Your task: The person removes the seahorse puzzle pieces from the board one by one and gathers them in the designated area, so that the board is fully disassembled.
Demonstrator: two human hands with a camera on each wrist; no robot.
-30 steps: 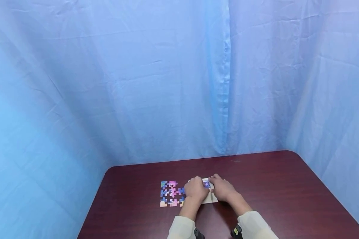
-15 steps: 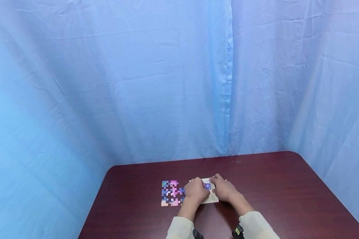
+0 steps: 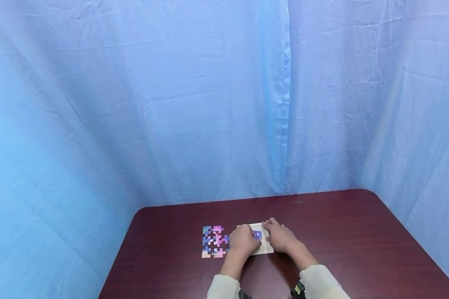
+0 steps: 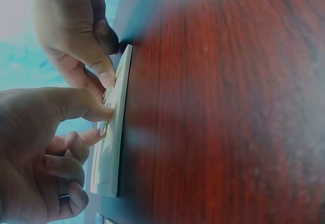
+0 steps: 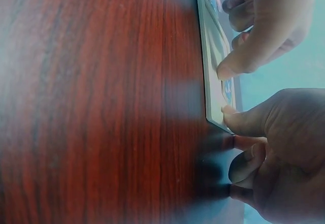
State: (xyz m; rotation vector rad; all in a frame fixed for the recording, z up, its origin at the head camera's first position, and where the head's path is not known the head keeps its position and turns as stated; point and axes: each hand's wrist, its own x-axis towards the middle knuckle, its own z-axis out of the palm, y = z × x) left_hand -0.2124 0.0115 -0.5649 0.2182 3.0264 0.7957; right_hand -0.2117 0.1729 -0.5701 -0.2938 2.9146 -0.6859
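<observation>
A pale, flat puzzle tray (image 3: 266,249) lies on the table under both hands. My left hand (image 3: 243,240) pinches a purple-blue puzzle piece (image 3: 257,235) with a star on it, low over the tray's surface. In the left wrist view, the thumb and index finger of that left hand (image 4: 45,148) meet at the piece, while the other fingers are curled. My right hand (image 3: 280,237) grips the tray's right edge. Its thumb (image 5: 244,122) lies on the border in the right wrist view. Part of the tray is hidden behind the left hand.
Left of the tray lie several colourful jigsaw pieces (image 3: 218,239), spaced in rough rows, some hidden by the left hand. The dark red wooden table (image 3: 333,232) is bordered by blue curtains (image 3: 194,124) at the back and sides.
Over the last half second my left hand has shifted slightly left, and the star piece has moved a little left and toward me. The right hand stays at the tray's edge.
</observation>
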